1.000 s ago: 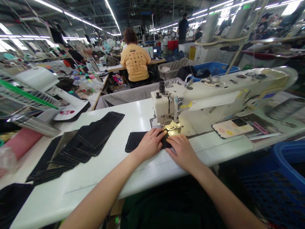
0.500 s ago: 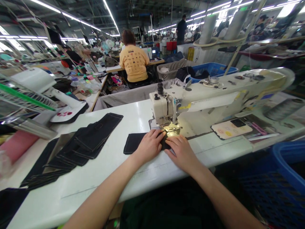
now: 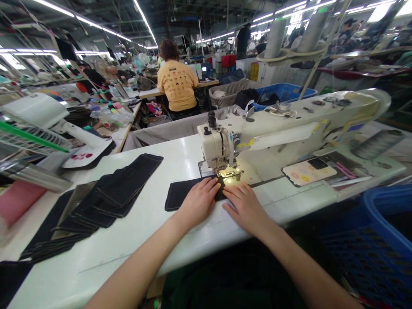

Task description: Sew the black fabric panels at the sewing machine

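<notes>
Our left hand point(image 3: 198, 201) and right hand point(image 3: 247, 208), fingers outstretched, press the black fabric piece point(image 3: 175, 194) onto the white counter point(image 3: 180, 154) at the sewing machine's head point(image 3: 213, 143). Beyond it, a co-worker point(image 3: 178, 86) sits under ceiling lights point(image 3: 144, 21).

The fabric panel point(image 3: 176, 195) is black, edged with pale stitching. Stacked panels point(image 3: 130, 183) are black, outlined in pale stitching; a grey-brown piece point(image 3: 71, 205) is layered among them. The sewing machine point(image 3: 254, 124) is coloured cream, marked with yellow; its needle area is lit yellow. The tabletop point(image 3: 141, 227) is white, the phone case point(image 3: 301, 174) cream, patterned with yellow and pinkish smiley faces. The T-shirt point(image 3: 178, 88) is yellow-orange, printed with small motifs in rows.
</notes>
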A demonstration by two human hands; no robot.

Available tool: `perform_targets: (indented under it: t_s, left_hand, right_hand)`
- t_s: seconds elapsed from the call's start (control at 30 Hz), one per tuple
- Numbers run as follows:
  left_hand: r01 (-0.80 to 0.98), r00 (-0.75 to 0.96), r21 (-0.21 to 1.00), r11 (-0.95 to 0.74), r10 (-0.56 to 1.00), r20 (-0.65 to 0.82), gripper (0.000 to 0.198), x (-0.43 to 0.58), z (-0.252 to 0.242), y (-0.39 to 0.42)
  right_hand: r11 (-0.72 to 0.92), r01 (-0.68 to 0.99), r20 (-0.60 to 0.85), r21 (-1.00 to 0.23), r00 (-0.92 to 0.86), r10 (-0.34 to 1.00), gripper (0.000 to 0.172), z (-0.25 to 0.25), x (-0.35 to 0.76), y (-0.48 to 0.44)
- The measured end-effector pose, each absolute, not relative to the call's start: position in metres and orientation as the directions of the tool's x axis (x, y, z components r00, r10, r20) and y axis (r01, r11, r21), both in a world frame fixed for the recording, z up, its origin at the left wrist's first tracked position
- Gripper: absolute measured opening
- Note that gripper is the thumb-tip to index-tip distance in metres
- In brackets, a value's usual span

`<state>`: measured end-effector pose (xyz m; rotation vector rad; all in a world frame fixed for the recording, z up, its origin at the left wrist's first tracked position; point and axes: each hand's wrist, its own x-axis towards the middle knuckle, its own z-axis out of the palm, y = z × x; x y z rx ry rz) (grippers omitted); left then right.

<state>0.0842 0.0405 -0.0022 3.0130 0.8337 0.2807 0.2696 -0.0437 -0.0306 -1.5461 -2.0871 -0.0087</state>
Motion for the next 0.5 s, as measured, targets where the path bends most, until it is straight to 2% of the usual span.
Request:
perform_targets:
  t_s: [0.17,0.5]
  left_hand:
    - [0.430,0.885,0.061,-0.901,0.434,0.167,0.039,0.075,-0.005,0.024]
    - [0.431,0.877,0.075,-0.899,0.437,0.201,0.036,0.075,-0.005,0.044]
  right_hand:
    - [0.351,0.890,0.415,-0.293,-0.212,0.885,0.031,-0.033,0.273,-0.052]
    - [0.352,0.891,0.417,-0.287,-0.215,0.883,0.029,-0.033,0.274,-0.031]
